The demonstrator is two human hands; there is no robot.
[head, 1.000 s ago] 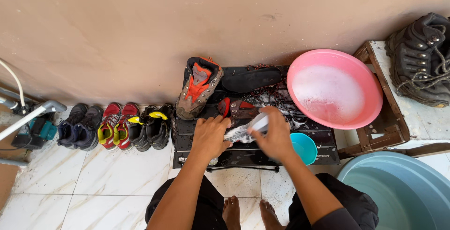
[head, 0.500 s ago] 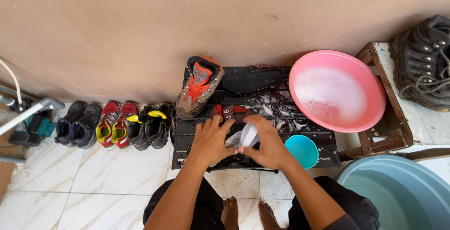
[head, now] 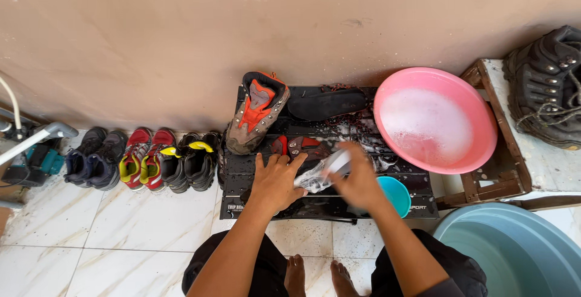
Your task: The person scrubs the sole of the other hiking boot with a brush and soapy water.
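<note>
My left hand (head: 275, 182) presses down on a wet shoe (head: 298, 149) with red and dark parts, lying on a low black table (head: 242, 179). My right hand (head: 360, 183) is blurred with motion and grips a white brush (head: 324, 173) against the shoe. A brown and orange boot (head: 254, 115) stands upright at the table's back left. A black insole (head: 327, 103) lies behind the hands. A pink basin (head: 436, 120) of soapy water sits on the right of the table.
A small teal cup (head: 396, 194) stands by my right hand. Several shoes (head: 145, 164) line the wall at left. A dark boot (head: 548, 85) rests on a ledge at right. A large grey-blue tub (head: 514, 254) sits at lower right. My bare feet (head: 318, 276) are on white tiles.
My right hand has moved back and forth with the brush over the shoe. My left hand stays pressed on the shoe.
</note>
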